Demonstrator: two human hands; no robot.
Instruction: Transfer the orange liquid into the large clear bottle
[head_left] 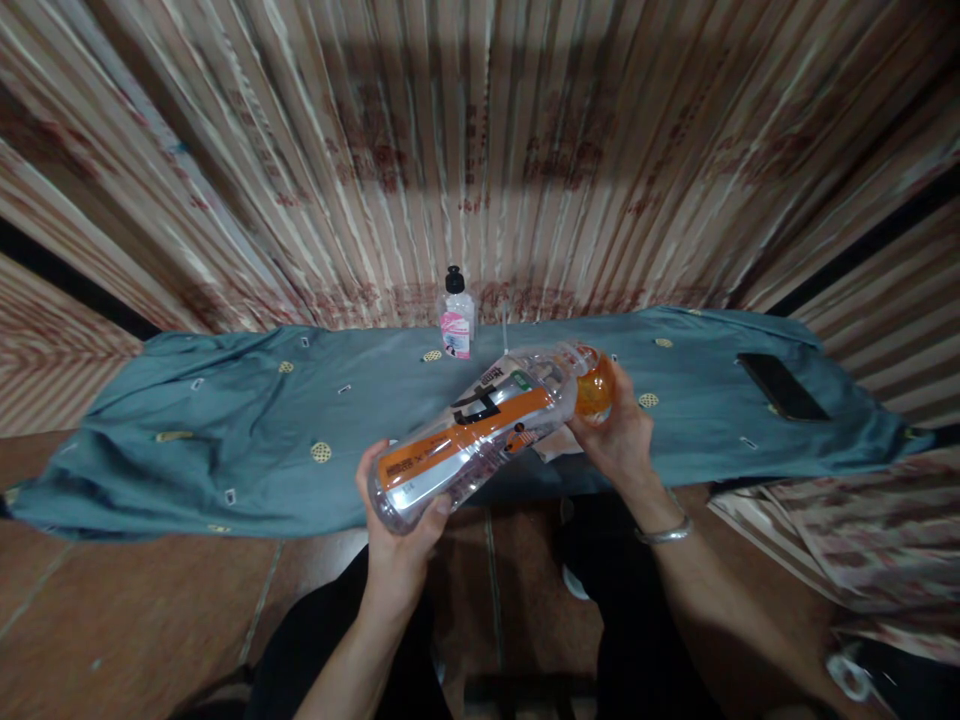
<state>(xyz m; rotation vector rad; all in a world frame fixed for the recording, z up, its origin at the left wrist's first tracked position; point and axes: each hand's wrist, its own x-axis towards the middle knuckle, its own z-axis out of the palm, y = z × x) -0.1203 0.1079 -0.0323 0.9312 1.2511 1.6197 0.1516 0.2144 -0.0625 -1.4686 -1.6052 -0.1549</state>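
A large clear plastic bottle [480,425] with an orange, black and white label lies slantwise in the air above the cloth-covered table. My left hand [405,530] is wrapped round its wide end at the lower left. My right hand [619,430] is closed at the upper right end, round a see-through orange rounded part [594,383]. Whether that orange part is joined to the bottle or is a separate thing, I cannot tell. Behind the bottle, a small clear bottle [456,318] with a black cap and pink label stands upright on the table.
A blue-green cloth [247,420] with yellow pineapple prints covers the long, narrow table. A black phone [782,387] lies at the right. Partly hidden behind the large bottle are a thin pale stick [505,328] and a pale flat piece [559,446]. Striped curtains [480,150] hang behind and beside the table.
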